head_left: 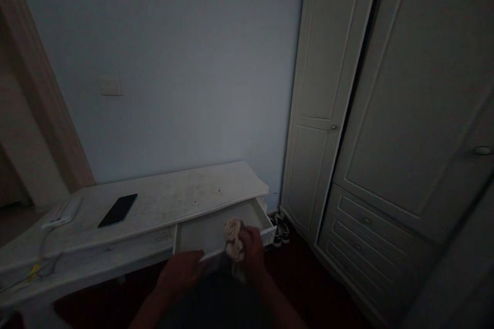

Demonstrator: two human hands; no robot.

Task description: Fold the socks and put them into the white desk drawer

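A desk drawer (206, 230) is pulled out, its pale inside showing. My left hand (181, 269) is at the left end of the drawer front, fingers closed over the edge; the fingertips are out of sight. Above the right part of that front, my right hand (252, 251) grips a rolled beige cloth (233, 239). The cloth's spiral end faces up and away from me, and some of it hangs below the hand. Dim light and blur hide the finer details.
On the white desk (189, 185) lie a dark phone (118, 209) and a white power strip (64, 213) with a cable. Shoes (281, 231) stand on the dark red floor beside the desk. A tall wardrobe (316, 87) rises at the right, and a wall switch (111, 87) is at the left.
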